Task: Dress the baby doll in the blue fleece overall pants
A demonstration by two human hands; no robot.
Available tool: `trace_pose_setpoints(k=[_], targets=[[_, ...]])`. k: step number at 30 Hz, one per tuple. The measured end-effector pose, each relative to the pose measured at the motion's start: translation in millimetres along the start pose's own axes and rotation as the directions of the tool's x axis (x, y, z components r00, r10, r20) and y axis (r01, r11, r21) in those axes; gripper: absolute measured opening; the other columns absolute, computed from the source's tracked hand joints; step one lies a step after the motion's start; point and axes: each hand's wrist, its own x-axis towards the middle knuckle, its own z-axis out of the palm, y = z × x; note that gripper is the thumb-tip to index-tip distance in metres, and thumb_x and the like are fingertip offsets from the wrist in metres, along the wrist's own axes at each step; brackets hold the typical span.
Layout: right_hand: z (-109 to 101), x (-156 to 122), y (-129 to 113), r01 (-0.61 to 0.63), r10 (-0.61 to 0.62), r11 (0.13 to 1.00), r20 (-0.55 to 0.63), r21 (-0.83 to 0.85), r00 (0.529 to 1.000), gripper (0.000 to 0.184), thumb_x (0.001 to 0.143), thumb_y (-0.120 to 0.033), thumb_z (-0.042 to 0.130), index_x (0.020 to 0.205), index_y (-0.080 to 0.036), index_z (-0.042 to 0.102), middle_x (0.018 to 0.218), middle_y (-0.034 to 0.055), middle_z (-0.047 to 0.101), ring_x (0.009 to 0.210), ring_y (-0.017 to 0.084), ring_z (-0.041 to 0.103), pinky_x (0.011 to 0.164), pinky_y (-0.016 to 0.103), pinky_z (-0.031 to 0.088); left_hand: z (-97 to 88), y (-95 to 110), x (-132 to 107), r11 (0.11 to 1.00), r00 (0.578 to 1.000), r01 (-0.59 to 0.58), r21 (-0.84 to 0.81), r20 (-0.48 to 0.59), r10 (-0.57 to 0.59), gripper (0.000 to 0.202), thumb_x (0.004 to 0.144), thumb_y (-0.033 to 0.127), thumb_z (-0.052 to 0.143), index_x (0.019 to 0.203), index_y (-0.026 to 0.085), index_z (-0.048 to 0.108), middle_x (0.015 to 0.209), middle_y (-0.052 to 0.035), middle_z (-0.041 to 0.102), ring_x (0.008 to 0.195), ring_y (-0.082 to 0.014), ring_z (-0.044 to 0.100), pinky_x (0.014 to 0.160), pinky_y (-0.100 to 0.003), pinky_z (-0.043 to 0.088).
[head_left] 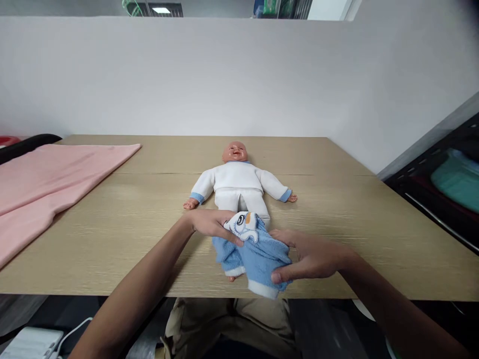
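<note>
A baby doll (pixel 238 183) in a white suit with blue cuffs lies on its back on the wooden table (pixel 337 209), head away from me. Small blue trousers (pixel 254 257) with white hems and a cartoon patch are bunched over its legs. My left hand (pixel 209 223) grips the waistband on the left side near the patch. My right hand (pixel 310 257) pinches the right trouser leg close to its white hem, thumb under the cloth. One doll foot shows below the left trouser leg.
A pink cloth (pixel 48 182) lies spread over the table's left part. A white wall stands behind the table. A dark rack (pixel 441 194) with a teal item is at the right. A white device with a cable (pixel 33 341) sits on the floor at lower left.
</note>
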Motion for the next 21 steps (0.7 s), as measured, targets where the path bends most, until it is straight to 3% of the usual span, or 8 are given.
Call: trace_pose_setpoints(k=[3,6,8,10,13,16,18,21], targets=[[4,1,7,-0.035,0.022,0.991,0.097,0.133,0.995,0.035,0.099,-0.056,0.077,0.109,-0.022,0.077,0.102,0.0028,0.076,0.093,0.022,0.069,0.086,0.034,0.06,1.2,2,-1,0.999,0.997,-0.007,0.039,-0.075,0.01,0.036,0.089,0.054,0.085,0.1,0.02,0.077,0.103,-0.0039,0.08,0.102,-0.0253,0.072,0.103,-0.038,0.06],[13,0,18,-0.087,0.098,0.961,-0.031,0.263,0.995,0.046,0.102,-0.066,0.069,0.098,-0.021,0.074,0.091,0.0022,0.071,0.086,0.02,0.065,0.081,0.033,0.059,0.7,-3,-3,0.999,0.993,0.012,0.049,-0.12,-0.006,0.039,0.091,0.052,0.081,0.109,0.018,0.076,0.112,-0.0057,0.08,0.108,-0.0257,0.071,0.107,-0.039,0.057],[22,-2,21,-0.109,0.153,0.946,-0.125,0.307,0.98,0.045,0.1,-0.066,0.072,0.102,-0.021,0.074,0.096,0.003,0.073,0.089,0.021,0.067,0.084,0.035,0.06,0.8,-5,-5,0.999,0.983,0.045,0.017,-0.18,-0.041,0.042,0.09,0.053,0.082,0.113,0.018,0.077,0.115,-0.0067,0.08,0.113,-0.0284,0.071,0.11,-0.042,0.056],[31,-4,19,-0.1,0.158,0.94,-0.157,0.327,0.975,0.046,0.094,-0.063,0.081,0.119,-0.024,0.074,0.109,0.005,0.077,0.1,0.025,0.071,0.091,0.039,0.061,2.9,-5,-5,0.997,0.972,0.063,-0.055,-0.224,-0.073,0.046,0.088,0.057,0.083,0.116,0.02,0.078,0.118,-0.0067,0.081,0.119,-0.0312,0.072,0.112,-0.045,0.055],[45,-5,13,-0.099,0.163,0.963,-0.252,0.251,0.954,0.057,0.087,-0.052,0.091,0.134,-0.028,0.07,0.125,0.0072,0.079,0.114,0.031,0.074,0.102,0.046,0.061,11.2,2,0,0.991,0.99,0.01,-0.136,-0.135,-0.029,0.052,0.083,0.056,0.089,0.121,0.023,0.078,0.121,-0.0072,0.081,0.122,-0.0325,0.073,0.113,-0.047,0.056],[55,-2,10,-0.142,0.16,0.987,-0.498,0.074,0.852,0.039,0.096,-0.044,0.078,0.131,-0.029,0.07,0.121,0.0083,0.08,0.113,0.034,0.075,0.098,0.048,0.061,23.3,9,8,0.989,0.992,-0.048,-0.142,-0.121,0.031,0.043,0.082,0.046,0.092,0.114,0.021,0.078,0.114,-0.0067,0.081,0.11,-0.0288,0.076,0.106,-0.044,0.06],[58,-1,10,-0.171,0.065,0.979,-0.632,-0.108,0.772,0.029,0.099,-0.041,0.069,0.125,-0.028,0.071,0.119,0.0102,0.08,0.112,0.036,0.075,0.093,0.048,0.06,30.3,12,13,0.994,0.98,-0.041,-0.1,-0.199,0.02,0.03,0.084,0.038,0.088,0.104,0.02,0.075,0.102,-0.0039,0.079,0.097,-0.025,0.074,0.095,-0.04,0.061],[60,-4,11,-0.281,-0.092,0.882,-0.724,-0.378,0.684,0.02,0.098,-0.039,0.063,0.113,-0.026,0.069,0.111,0.0131,0.079,0.102,0.037,0.076,0.083,0.045,0.056,37.2,13,17,1.0,0.947,0.018,-0.001,-0.321,-0.017,0.019,0.081,0.025,0.079,0.095,0.02,0.067,0.088,0.0011,0.072,0.083,-0.0204,0.068,0.079,-0.033,0.056]])
